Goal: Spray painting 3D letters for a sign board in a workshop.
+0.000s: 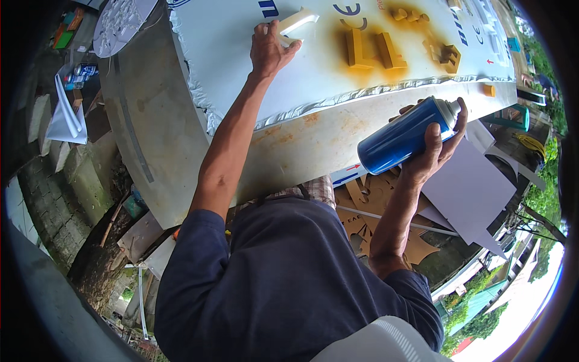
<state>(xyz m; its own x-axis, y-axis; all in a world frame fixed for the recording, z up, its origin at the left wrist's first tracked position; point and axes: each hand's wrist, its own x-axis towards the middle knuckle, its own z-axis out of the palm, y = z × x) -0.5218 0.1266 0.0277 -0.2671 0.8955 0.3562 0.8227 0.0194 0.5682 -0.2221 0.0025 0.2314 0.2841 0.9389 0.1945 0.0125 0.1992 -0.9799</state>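
Note:
Reaching across the table, my left hand (271, 51) grips a white block-shaped piece (300, 21), like a raised letter, at its near end. The piece is on or just over a pale printed sheet (232, 84); I cannot tell if it touches. In my right hand (429, 148) is a blue spray can (398, 137), tilted with its nozzle end up and to the right, fingers around the top. Golden-yellow letter pieces (359, 51) stand on the sheet amid yellow overspray, with an angular yellow piece (450, 59) farther right.
A small yellow block (488, 90) sits on the bare edge of the metal table (289, 145). White cut sheets (467, 181) and brown cut board (386, 199) lie below on the right. A round panel with white pieces (120, 27) is far left, near a folded white sheet (67, 120).

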